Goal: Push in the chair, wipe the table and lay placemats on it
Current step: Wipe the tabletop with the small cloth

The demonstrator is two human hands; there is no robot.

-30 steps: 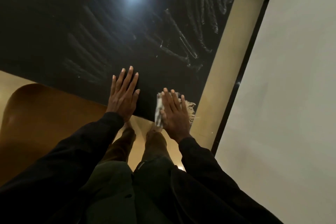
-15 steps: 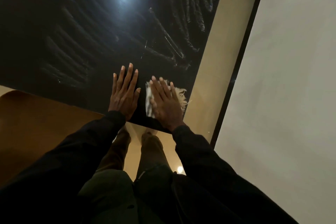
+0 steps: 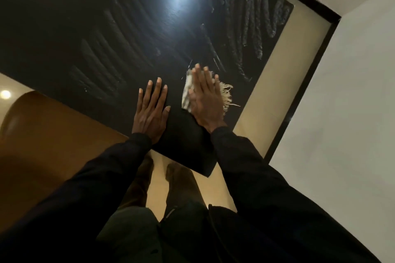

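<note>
Right grip (image 3: pixel 205 100) lies flat with straight fingers, pressing the cloth (image 3: pixel 186 95) onto the table (image 3: pixel 85 28) near its corner. Left grip (image 3: pixel 150 113), flat and empty, braces just beside it. Risk: uneven pressure leaves streaks (image 3: pixel 250 34), and a stroke past the edge drops the cloth.

The shiny black table (image 3: pixel 85 17) fills the top and is streaked with wipe marks. A pale fringed cloth (image 3: pixel 185 97) lies flat on it at the centre. A brown chair (image 3: pixel 53 134) sits at the lower left.

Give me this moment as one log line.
phase: wiping table | right hand: flat, pressing cloth near table corner | left hand: flat on table | wipe streaks: visible | placemats: none in view
</note>
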